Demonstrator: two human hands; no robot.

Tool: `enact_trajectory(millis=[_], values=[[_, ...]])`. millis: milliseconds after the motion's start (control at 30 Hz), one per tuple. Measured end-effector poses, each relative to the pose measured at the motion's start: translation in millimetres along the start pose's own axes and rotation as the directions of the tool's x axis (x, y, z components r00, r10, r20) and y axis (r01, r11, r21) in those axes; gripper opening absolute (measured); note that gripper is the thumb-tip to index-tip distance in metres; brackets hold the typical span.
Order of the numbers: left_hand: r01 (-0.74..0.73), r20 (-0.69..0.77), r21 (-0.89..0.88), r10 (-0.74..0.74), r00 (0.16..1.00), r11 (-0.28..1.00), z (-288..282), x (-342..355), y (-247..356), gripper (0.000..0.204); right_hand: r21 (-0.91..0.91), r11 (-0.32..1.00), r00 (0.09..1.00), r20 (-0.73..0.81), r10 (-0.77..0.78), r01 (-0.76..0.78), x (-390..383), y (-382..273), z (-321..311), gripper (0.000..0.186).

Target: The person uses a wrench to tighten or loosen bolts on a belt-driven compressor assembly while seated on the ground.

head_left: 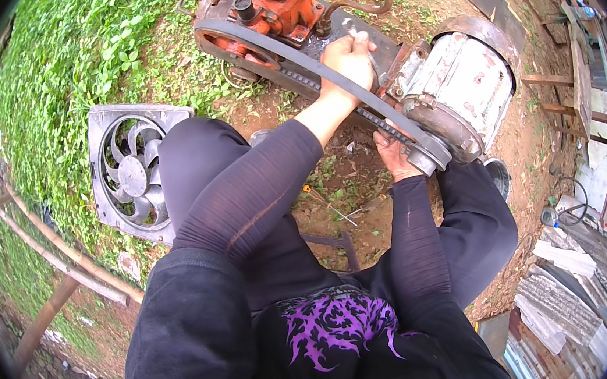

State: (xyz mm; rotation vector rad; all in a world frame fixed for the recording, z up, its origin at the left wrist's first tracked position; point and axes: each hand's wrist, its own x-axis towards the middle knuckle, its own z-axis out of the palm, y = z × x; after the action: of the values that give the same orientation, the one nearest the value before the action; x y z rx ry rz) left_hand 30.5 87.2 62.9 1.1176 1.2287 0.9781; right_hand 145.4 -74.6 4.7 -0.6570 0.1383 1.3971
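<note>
An orange compressor pump (284, 5) and a worn white electric motor (466, 83) sit on a dark metal base (386, 46). A black drive belt (297, 54) runs between their pulleys. My left hand (349, 60) reaches past the belt and is closed above the base; whatever its fingers hold is hidden. Below the motor's pulley end, my right hand (392, 154) is at the belt's lower run. Its fingers are partly hidden by the belt and pulley, so its grip cannot be made out.
A radiator fan (132, 176) in a square frame leans near my left knee. A thin tool with a yellow end (329, 204) lies on the dirt between my legs. Wooden poles (67, 266) stand at left; corrugated sheets (560, 307) and a wooden rack (580, 75) are at right.
</note>
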Motion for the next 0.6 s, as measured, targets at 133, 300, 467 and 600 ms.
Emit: enact_trajectory(millis=[133, 300, 467, 600], values=[[0.206, 0.065, -0.227, -0.196, 0.978, 0.952, -15.2, -19.7, 12.3, 0.028, -0.04, 0.999, 0.997, -0.068, -0.025, 0.022, 2.8, -0.9, 0.2, 0.025], [0.41, 0.2, -0.488, -0.359, 0.912, 0.771, -14.3, -37.7, 3.1, 0.022, -0.022, 0.999, 0.997, 0.069, 0.028, -0.027, 9.5, -2.0, -21.2, 0.027], [0.455, 0.135, -0.634, -0.489, 0.862, 0.626, 1.0, -37.7, -9.8, 0.022, -0.065, 0.998, 0.999, 0.029, 0.013, -0.011, 9.2, -0.6, -18.0, 0.028], [0.472, 0.13, -0.607, -0.505, 0.853, 0.64, 2.8, -34.9, -8.2, 0.021, -0.091, 0.996, 0.999, 0.048, 0.018, -0.013, 10.4, -0.4, -21.4, 0.029]])
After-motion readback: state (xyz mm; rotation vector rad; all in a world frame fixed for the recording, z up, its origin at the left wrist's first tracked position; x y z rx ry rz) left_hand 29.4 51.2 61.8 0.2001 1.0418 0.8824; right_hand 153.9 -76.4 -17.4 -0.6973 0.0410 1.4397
